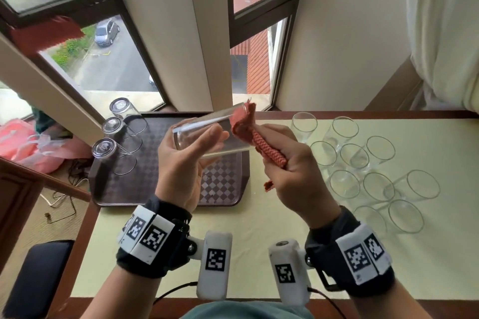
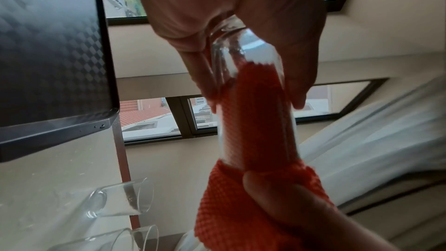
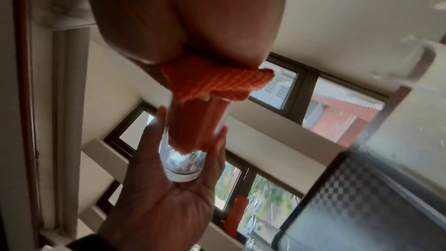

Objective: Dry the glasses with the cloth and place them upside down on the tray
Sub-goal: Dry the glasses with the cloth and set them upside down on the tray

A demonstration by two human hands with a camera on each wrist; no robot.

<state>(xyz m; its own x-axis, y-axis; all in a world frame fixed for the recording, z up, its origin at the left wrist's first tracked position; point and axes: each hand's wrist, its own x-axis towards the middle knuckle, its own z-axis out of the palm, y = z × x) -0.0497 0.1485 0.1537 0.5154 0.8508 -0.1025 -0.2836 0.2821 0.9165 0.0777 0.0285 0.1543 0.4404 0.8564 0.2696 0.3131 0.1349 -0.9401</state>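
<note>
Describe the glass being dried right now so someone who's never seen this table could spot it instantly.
Start at the dark checkered tray on the table's left side. Above its right half, the left hand holds one glass on its side. Unlike every other glass, it is off the surface with an orange cloth stuffed into its mouth.

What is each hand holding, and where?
Left hand grips a glass near its base; right hand grips the orange cloth at its middle.

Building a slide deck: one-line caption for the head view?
Left hand holds a glass sideways while right hand pushes the cloth inside.
</note>
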